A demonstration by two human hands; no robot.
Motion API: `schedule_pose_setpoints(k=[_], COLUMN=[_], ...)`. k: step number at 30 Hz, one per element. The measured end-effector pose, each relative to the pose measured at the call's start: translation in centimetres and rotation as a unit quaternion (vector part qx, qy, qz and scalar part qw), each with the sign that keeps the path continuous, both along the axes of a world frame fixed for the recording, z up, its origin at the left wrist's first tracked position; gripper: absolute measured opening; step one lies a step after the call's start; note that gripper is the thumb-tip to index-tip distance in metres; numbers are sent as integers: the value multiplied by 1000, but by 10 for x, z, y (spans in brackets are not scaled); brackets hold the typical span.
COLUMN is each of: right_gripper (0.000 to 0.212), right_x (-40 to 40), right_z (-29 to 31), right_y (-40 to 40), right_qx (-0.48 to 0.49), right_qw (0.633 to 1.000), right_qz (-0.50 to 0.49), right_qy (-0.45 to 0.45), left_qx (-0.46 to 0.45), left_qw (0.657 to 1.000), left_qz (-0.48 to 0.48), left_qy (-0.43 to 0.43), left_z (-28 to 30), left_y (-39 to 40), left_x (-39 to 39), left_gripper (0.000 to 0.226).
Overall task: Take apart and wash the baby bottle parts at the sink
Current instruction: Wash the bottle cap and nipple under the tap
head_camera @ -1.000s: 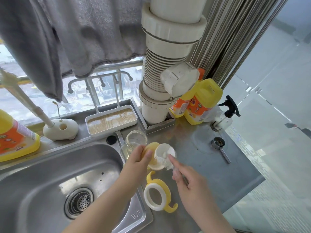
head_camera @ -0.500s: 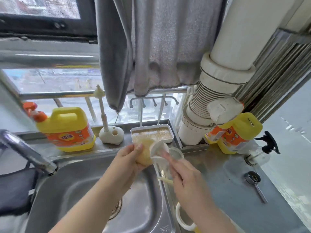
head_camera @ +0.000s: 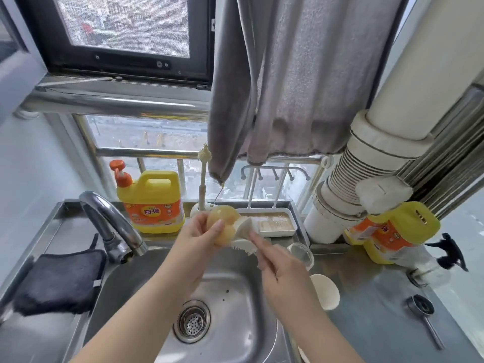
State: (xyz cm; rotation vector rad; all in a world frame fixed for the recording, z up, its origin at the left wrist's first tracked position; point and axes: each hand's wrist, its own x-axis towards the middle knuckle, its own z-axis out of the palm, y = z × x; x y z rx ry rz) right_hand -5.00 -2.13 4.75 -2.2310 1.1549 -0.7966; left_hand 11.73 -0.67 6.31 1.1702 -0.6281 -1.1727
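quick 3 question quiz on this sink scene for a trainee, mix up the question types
1. True or false: water is running from the faucet.
2. Which hand grips the yellow bottle part: A left hand, B right hand?
3. Fill in: the black cloth lies to the ___ of the sink basin.

Key: 1 false; 2 A; 3 left

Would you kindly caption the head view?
Left hand holds yellow bottle part over sink; right hand brushes it.
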Motion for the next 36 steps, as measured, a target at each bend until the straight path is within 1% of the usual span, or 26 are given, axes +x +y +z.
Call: schedule_pose_setpoints(k=[1,3,5,8,10,12,13,15,16,18,20,21,22,24,25,29,31,33,34,36], right_gripper=[50,56,57,60,66,69,67,60,57,57,64,66,66,61,58,65,62,55,53,51], right_x=[2,4,4,11,14,12,9,4,4,9,13,12,10,8,10,22,18,19,23,32], right_z=[0,2,4,11,14,15,14,9,9,15,20,23,25,27,29,34,31,28,30,32], right_y=[1,1,-2,2,11,15,10,-1,-2,7,21,21,14,-2,-3,21,8,-7,-7,6], right_qx=[13,54,63,23,6,8,6,3,-2,-11,-26,-36,-35,-27,-29,-36,-24,-22,-25,-29], right_qw=[1000,997,995,1000,999,997,999,999,999,1000,998,997,998,999,999,997,999,999,999,998], right_qz=[-4,-33,-49,-5,38,38,13,-40,-42,-2,48,51,33,-17,-19,69,36,-9,-3,41], right_qy=[-11,-41,-54,-9,36,61,52,4,-13,-3,27,36,34,-4,-22,17,7,-28,-41,-44], left_qx=[-8,-9,-6,-25,-34,-43,-51,-64,-67,-67,-67,-69,-72,-77,-79,-92,-89,-82,-82,-81], left_qw=[999,994,987,988,993,993,992,988,986,985,987,988,987,986,985,987,988,988,988,988], left_qz=[-2,-24,-52,-44,-25,-18,-19,-28,-29,-23,-15,-14,-16,-14,-13,-16,-11,-10,-11,-4], left_qy=[-33,-111,-152,-145,-113,-106,-113,-136,-149,-158,-144,-139,-141,-150,-154,-128,-128,-132,-134,-132], left_z=[0,0,-3,-11,-13,-11,-11,-9,-10,-9,-7,-6,-5,-3,-1,6,6,6,6,6], left_y=[0,4,10,14,14,16,18,20,20,20,20,21,22,24,24,25,28,30,29,27], left_x=[5,9,6,-1,1,4,4,0,-3,-4,-2,-1,-1,-1,-1,8,8,7,6,9], left_gripper=[14,25,29,11,12,15,15,16,14,11,15,14,12,8,11,22,19,12,12,14])
